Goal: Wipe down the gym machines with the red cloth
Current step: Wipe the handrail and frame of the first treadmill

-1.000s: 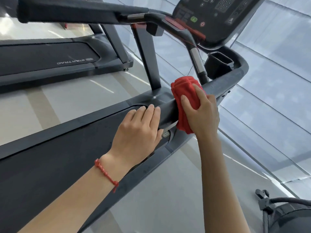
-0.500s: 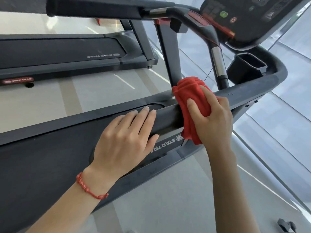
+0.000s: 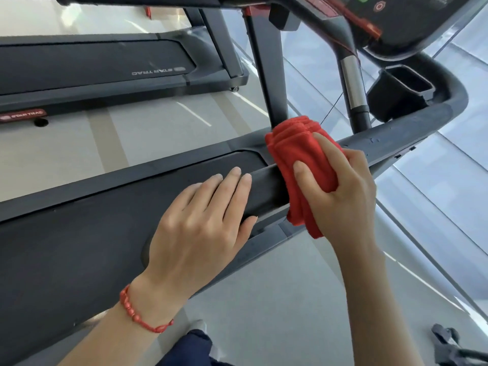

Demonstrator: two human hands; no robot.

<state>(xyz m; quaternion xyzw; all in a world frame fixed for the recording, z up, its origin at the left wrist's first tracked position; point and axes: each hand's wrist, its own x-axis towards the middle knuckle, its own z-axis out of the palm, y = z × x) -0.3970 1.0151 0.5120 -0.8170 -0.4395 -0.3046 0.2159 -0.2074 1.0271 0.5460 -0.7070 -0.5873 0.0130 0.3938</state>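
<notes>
1. Pale gym floor (image 3: pixel 264 299) runs under everything, with glass panels along your right side.
2. Nearest to you, your left forearm comes in from the lower left, a red beaded bracelet (image 3: pixel 137 313) on the wrist.
3. Your left hand (image 3: pixel 200 225) lies palm-down on the black side handrail (image 3: pixel 264 191) of the treadmill, fingers stretched out flat over the top, thumb tucked at the near edge; it braces and clutches nothing.
4. Just beside it, your right hand (image 3: pixel 340 191) is clenched around the folded red cloth (image 3: pixel 295 154), which is wrapped over the same handrail and touching it, a tail of fabric hanging below the bar.
5. Beyond the cloth, the rail sweeps on to a curved corner by the black cup holder (image 3: pixel 404 88).
6. Above that, a grip with a silver sensor band (image 3: pixel 352 83) rises to the console (image 3: pixel 396 22), only partly in frame.
7. Farthest off to your left sits a second treadmill (image 3: pixel 92 67) marked STAR TRAC.
</notes>
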